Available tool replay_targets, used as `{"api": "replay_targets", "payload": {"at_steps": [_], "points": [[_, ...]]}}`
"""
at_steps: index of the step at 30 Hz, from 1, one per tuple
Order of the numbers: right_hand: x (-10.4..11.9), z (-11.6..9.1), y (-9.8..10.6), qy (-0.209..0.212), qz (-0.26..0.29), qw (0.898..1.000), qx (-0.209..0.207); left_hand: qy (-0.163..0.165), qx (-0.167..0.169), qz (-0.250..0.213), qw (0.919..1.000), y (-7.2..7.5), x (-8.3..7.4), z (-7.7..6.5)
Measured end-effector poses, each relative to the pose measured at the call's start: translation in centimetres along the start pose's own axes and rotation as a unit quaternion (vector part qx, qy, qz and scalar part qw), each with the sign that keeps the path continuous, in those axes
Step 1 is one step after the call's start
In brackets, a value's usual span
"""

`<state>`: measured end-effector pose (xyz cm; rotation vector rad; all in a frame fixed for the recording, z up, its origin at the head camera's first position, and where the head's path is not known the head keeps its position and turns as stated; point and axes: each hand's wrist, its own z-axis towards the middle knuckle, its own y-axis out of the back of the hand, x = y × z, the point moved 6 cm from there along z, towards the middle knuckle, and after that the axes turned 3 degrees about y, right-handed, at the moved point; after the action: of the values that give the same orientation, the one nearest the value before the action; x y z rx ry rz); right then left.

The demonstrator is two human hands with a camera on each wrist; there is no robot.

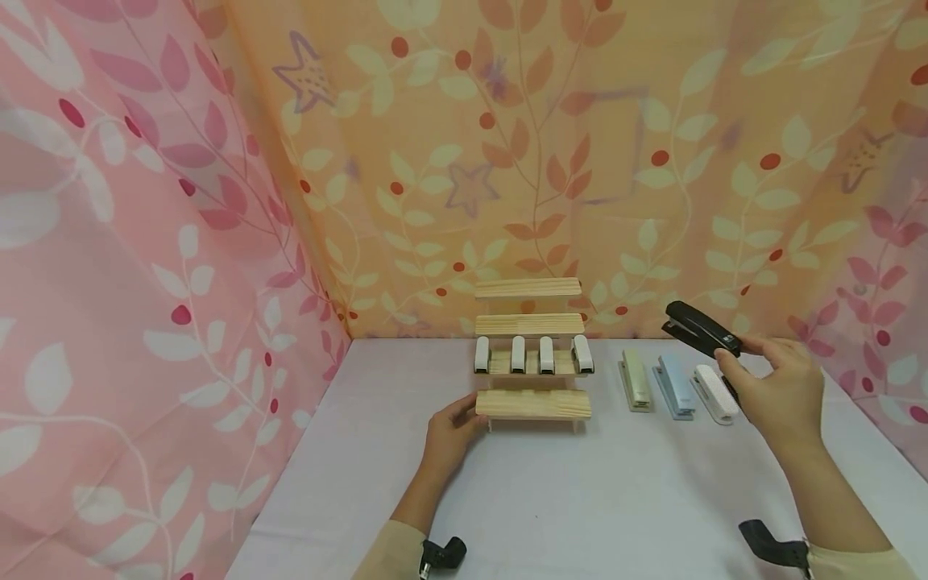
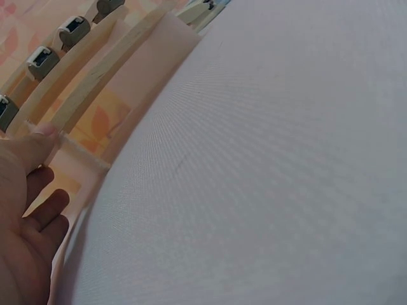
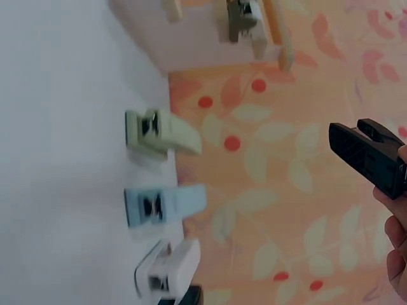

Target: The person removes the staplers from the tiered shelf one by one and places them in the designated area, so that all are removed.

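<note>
My right hand (image 1: 783,395) grips a black stapler (image 1: 699,329) by one end, raised over the right side of the table. In the right wrist view the black stapler (image 3: 365,155) points left from the fingers. My left hand (image 1: 451,435) holds the left end of the lowest step of a tiered wooden rack (image 1: 532,405). The left wrist view shows the thumb (image 2: 43,131) at the step's end and the other fingers loosely bent. Several white-topped staplers (image 1: 518,354) stand in a row on the second step. Light wood forms the steps, with pale supports beneath.
Right of the rack, a pale green stapler (image 1: 635,381), a light blue stapler (image 1: 675,387) and a white stapler (image 1: 715,395) stand side by side on the white table (image 1: 507,507). A dark object (image 3: 191,296) shows beside the white one. A patterned orange curtain (image 1: 435,217) hangs behind.
</note>
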<state>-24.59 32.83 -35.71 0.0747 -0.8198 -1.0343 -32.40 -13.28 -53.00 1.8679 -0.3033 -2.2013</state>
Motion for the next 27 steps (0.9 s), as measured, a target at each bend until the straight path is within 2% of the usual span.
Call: {"api": "replay_targets", "payload": {"at_steps": [5,12,20,27], "points": [[-3.6,-0.1,1.3,-0.06,-0.026,0.998,0.004,-0.003,0.001,0.003,1.0,-0.1,0.2,0.1],[-8.4,-0.1,2.6,-0.099,-0.052,0.994,-0.018,-0.003,-0.001,0.007,1.0,0.0,0.1,0.1],[-12.8,-1.1,2.7,-0.187,-0.091,0.977,0.041,-0.008,0.004,0.005,0.9999,-0.1,0.1,0.0],[-15.3,-1.7,2.7,-0.192,-0.101,0.975,0.046,-0.01,0.004,0.001,0.9999,0.0,0.1,0.0]]}}
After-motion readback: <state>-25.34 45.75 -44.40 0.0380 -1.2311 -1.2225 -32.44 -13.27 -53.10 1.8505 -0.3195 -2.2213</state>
